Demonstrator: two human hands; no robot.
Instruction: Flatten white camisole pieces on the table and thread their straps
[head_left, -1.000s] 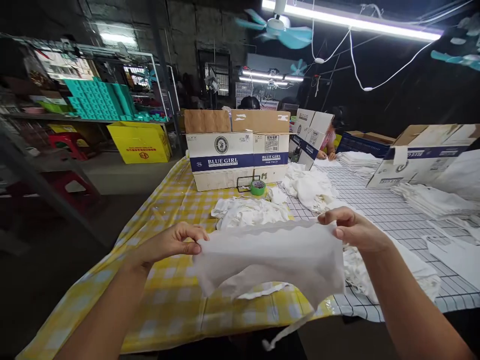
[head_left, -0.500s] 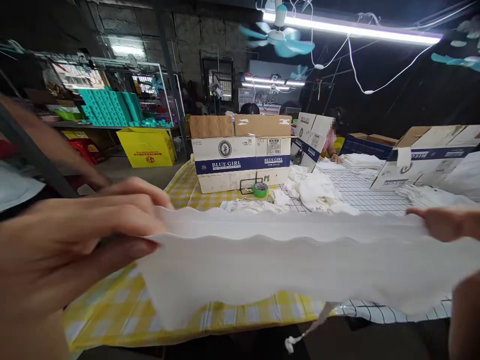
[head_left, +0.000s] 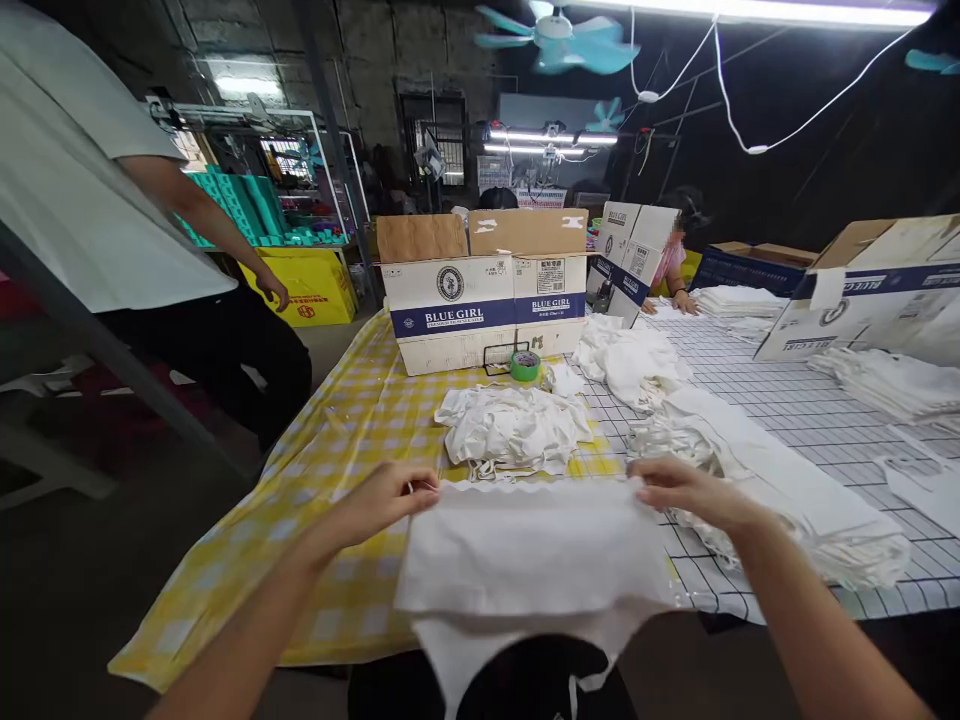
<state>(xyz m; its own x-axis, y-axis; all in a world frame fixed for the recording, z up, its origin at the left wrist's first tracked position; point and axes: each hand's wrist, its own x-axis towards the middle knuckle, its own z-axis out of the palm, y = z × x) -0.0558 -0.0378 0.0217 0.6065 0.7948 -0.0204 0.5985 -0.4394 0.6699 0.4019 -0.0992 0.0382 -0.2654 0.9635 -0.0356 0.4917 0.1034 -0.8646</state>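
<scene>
A white fabric garment piece point(head_left: 536, 550) with a wavy top edge and thin straps is stretched between my two hands over the table's near edge. My left hand point(head_left: 394, 495) pinches its upper left corner. At the upper right corner, my right hand point(head_left: 679, 488) grips the cloth between thumb and fingers. The lower part hangs past the edge, curved out in the middle, with a strap dangling. Just beyond it lies a crumpled heap of white garments point(head_left: 517, 425). Beside my right hand is a long stack of white pieces point(head_left: 787, 480).
A Blue Girl carton point(head_left: 480, 310) stands behind the heap, with green tape point(head_left: 525, 366) in front. More white cloth point(head_left: 634, 360) and another carton point(head_left: 862, 290) are to the right. A person in a white shirt point(head_left: 97, 170) is at the left; another person's hand point(head_left: 684, 302) rests across the table.
The cloth was raised close to the camera and pulled wide, then came down and away to the table's near edge. Both hands keep hold. A person has come into view at the left.
</scene>
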